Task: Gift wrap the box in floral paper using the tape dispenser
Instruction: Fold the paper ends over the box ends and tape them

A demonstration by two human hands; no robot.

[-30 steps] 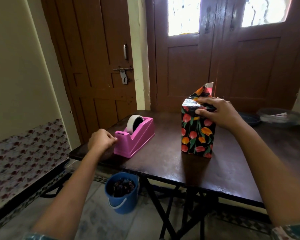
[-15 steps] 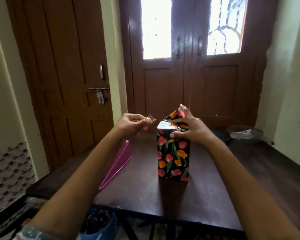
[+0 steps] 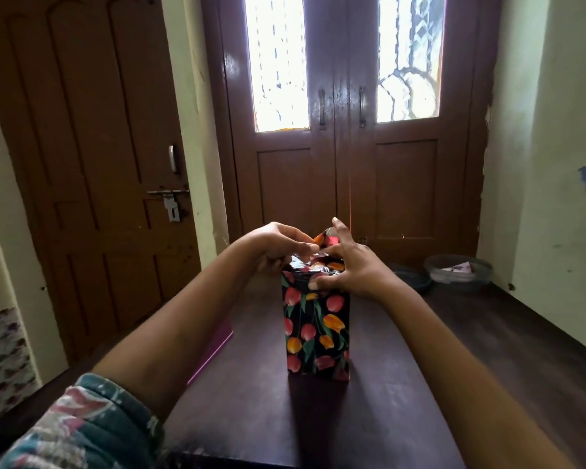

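Left hand pinches tape; right hand, fingers spread, presses box.

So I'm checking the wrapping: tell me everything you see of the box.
The box stands upright on the dark table, tall, wrapped in glossy black paper with red and orange tulips. One top flap stands up at the back. The right hand presses its top with spread fingers; the left hand pinches what looks like tape there.
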